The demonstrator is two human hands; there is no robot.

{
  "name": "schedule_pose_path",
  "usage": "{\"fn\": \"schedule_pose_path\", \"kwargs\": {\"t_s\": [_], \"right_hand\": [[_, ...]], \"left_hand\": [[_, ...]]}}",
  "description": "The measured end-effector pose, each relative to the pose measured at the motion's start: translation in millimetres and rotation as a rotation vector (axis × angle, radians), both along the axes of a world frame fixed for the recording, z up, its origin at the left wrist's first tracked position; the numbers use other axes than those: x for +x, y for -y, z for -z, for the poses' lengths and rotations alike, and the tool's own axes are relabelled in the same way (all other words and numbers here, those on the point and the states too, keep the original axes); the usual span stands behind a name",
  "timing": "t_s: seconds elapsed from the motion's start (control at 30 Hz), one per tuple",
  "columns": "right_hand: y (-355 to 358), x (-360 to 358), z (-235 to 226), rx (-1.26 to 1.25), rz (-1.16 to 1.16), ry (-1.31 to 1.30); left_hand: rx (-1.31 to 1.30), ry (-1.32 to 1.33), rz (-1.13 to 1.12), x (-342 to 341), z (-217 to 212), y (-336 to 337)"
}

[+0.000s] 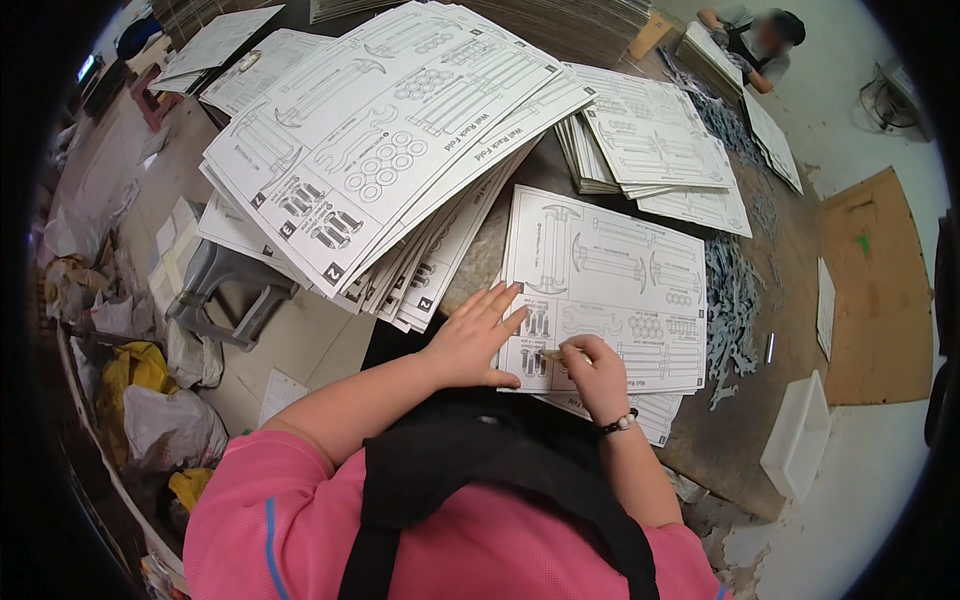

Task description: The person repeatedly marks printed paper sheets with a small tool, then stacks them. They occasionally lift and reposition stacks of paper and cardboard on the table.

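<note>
Dark and worn, the bench carries heaps of white die-cut cardboard sheets printed with outlines of parts; a tall fanned stack sits to the person's left, a smaller stack lies further back, and a drift of grey punched-out scraps runs along the right side. A white plastic tray sits by the bench's near right corner, and another person works at the far end.

Directly before the person lies the top white printed sheet, flat on a few more of its kind. The left hand rests open on the sheet's near left corner, fingers spread, pinning it down. The right hand, with a beaded band at the wrist, is pinched on a small pale piece at the sheet's lower edge; whether that piece is a tool or a pressed-out part is too small to tell.

To do this well, I judge the flat left palm should stay close beside the pinch, so the sheet does not lift or tear, and the pull should be gentle and follow the cut lines.
</note>
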State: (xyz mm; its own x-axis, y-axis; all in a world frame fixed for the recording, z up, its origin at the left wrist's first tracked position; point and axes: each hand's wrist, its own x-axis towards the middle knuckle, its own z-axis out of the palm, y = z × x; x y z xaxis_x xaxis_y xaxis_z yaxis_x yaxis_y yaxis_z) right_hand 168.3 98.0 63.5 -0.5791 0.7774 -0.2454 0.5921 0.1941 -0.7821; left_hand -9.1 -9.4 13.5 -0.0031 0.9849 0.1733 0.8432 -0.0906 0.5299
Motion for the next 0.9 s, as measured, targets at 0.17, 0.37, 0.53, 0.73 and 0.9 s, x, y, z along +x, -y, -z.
{"fn": "schedule_pose_path", "kwargs": {"t_s": [0.17,0.37,0.53,0.73,0.9], "right_hand": [[-6.3,10.1,18.3,-0.200,0.148,0.030],[12.9,-18.4,-5.5,0.595,-0.324,0.297],[12.3,-8.8,3.6,0.513,-0.290,0.147],[10.4,17.7,-1.8,-0.111,0.035,-0.006],[15.7,17.2,5.9,-0.167,0.016,0.019]], "left_hand": [[-0.004,0.001,0.005,0.9,-0.9,-1.0],[-0.004,-0.026,-0.011,3.6,1.7,-0.3],[0.003,-0.044,-0.019,4.1,2.1,1.2],[-0.017,-0.125,0.069,9.8,-6.9,11.6],[0.019,-0.124,0.046,14.0,-4.7,9.9]]}}
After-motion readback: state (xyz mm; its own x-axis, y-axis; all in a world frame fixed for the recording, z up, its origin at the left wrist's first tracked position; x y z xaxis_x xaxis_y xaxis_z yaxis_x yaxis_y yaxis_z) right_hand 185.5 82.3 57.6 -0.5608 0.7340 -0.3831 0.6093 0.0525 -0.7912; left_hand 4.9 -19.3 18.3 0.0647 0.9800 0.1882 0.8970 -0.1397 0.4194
